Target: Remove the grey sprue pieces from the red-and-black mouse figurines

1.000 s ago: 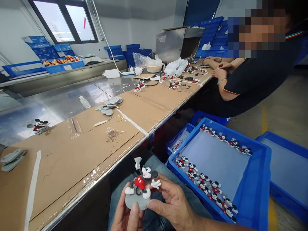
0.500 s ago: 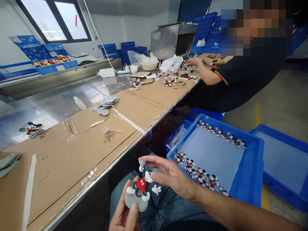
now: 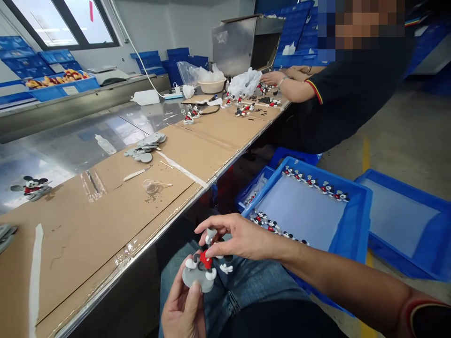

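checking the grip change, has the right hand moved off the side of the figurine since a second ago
Yes. The right hand has risen from beside the mouse figurine to over its top, fingers on its head, judged against the figurine's grey base in the left hand.

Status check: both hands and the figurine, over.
Left hand grips the mouse figurine by its grey base. Right hand fingers on its head. Nothing between them; blue tray sits right.

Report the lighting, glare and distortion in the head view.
Head view: daylight from the windows throws bright glare on the steel bench top; the wide lens bows the bench edge and stretches the corners; the co-worker's face is pixelated; the figurine, gripped by the left hand and touched by the right hand, is sharp, with soft shadows.
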`<act>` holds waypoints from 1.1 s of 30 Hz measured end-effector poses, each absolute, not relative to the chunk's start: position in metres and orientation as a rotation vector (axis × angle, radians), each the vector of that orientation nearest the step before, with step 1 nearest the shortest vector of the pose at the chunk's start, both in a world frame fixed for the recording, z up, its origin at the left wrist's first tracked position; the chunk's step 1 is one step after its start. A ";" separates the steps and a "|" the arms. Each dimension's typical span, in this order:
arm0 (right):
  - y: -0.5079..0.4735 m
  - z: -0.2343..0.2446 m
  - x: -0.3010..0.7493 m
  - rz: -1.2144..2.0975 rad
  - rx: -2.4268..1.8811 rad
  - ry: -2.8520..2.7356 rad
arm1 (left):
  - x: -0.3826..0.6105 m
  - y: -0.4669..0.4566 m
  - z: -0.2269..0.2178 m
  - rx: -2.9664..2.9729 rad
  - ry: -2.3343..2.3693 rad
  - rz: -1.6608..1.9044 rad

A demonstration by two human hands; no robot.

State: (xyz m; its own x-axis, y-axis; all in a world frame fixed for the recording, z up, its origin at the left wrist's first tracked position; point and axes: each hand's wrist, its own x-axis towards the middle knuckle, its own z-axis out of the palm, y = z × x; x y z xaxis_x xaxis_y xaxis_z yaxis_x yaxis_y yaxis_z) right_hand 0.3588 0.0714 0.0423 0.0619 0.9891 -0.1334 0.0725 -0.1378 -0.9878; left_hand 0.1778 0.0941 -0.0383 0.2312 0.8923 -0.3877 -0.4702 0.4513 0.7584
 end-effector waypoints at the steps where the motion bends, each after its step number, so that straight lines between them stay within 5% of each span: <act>1: 0.070 0.046 0.358 1.145 -1.439 -1.238 | 0.176 0.095 -0.041 0.560 0.917 1.000; 7: 0.063 0.063 0.348 0.780 -1.432 -1.620 | 0.172 0.096 -0.040 0.592 0.946 1.042; 21: 0.068 0.053 0.348 0.752 -1.400 -1.399 | 0.177 0.100 -0.037 0.559 0.929 1.023; 27: 0.074 0.063 0.350 0.454 -1.469 -1.881 | 0.177 0.098 -0.039 0.604 0.933 1.036; 33: 0.084 0.061 0.353 0.546 -1.534 -2.048 | 0.176 0.099 -0.037 0.662 0.937 1.030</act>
